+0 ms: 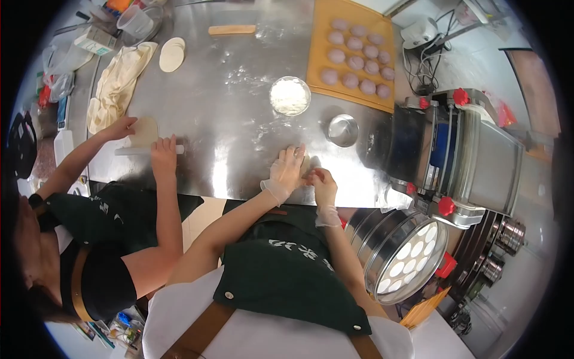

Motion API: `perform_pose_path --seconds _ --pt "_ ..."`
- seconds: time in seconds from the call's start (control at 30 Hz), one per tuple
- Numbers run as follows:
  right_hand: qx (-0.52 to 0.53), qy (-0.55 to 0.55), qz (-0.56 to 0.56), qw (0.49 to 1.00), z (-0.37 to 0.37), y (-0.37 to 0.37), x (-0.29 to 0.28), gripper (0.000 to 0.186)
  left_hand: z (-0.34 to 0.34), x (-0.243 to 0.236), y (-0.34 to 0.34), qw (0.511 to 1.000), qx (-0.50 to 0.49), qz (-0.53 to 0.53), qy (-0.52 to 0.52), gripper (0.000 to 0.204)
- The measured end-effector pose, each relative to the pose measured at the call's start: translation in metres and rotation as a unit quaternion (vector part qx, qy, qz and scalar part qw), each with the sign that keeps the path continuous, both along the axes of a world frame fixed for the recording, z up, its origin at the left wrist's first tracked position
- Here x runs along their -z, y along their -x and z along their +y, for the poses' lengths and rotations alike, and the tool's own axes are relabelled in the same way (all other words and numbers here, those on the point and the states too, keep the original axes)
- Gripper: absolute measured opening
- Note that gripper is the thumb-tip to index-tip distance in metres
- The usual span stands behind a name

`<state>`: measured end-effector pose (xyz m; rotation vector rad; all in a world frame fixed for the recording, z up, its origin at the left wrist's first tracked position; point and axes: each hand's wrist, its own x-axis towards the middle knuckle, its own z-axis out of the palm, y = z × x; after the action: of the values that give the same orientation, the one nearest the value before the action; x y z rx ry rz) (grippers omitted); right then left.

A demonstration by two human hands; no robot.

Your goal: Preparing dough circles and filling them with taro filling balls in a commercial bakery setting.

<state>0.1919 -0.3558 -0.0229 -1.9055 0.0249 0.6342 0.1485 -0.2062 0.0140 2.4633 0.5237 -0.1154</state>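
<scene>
My left hand (287, 169), in a clear plastic glove, is at the table's near edge with its fingers bent together around something mostly hidden. A small greyish edge shows beside its fingertips, too little to name. Close against it, my right hand (323, 187), also gloved, has its fingers curled in a pinch. Whatever lies between the two hands cannot be made out. Beyond them stands a clear bowl of white flour (290, 96). A round metal ring or cup (342, 130) sits to the right of the bowl, nearer my right hand.
Purple dough balls (354, 43) fill a tan board (315, 84). At left, a co-worker works a white rolling pin (128, 151) by a flat dough round (145, 130). A roller machine (472, 161) and stacked steamers (382, 239) are right. A cream cloth (116, 84) lies far left.
</scene>
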Motion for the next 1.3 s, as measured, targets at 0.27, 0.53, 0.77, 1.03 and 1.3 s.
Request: perform_pose_path --seconds 0.27,0.53,0.77,1.03,1.3 --pt "0.3 -0.033 -0.07 0.951 -0.181 -0.038 -0.06 0.016 -0.008 0.051 -0.001 0.992 0.043 -0.121 -0.013 0.025" --pt "0.402 -0.237 -0.164 0.869 -0.345 -0.15 -0.049 0.035 0.007 0.041 0.04 0.979 0.014 -0.201 0.007 0.051" --pt "0.336 -0.36 -0.092 0.865 -0.304 -0.195 -0.053 0.029 0.009 0.022 0.03 0.984 0.106 -0.093 -0.106 0.085" --pt "0.317 -0.33 -0.079 0.886 -0.279 -0.187 -0.092 0.032 0.01 0.075 0.011 0.979 0.013 -0.125 -0.161 0.026" --pt "0.28 -0.264 -0.082 0.919 -0.293 -0.181 -0.104 0.04 -0.04 0.006 -0.011 0.59 -0.384 -0.167 0.69 0.024"
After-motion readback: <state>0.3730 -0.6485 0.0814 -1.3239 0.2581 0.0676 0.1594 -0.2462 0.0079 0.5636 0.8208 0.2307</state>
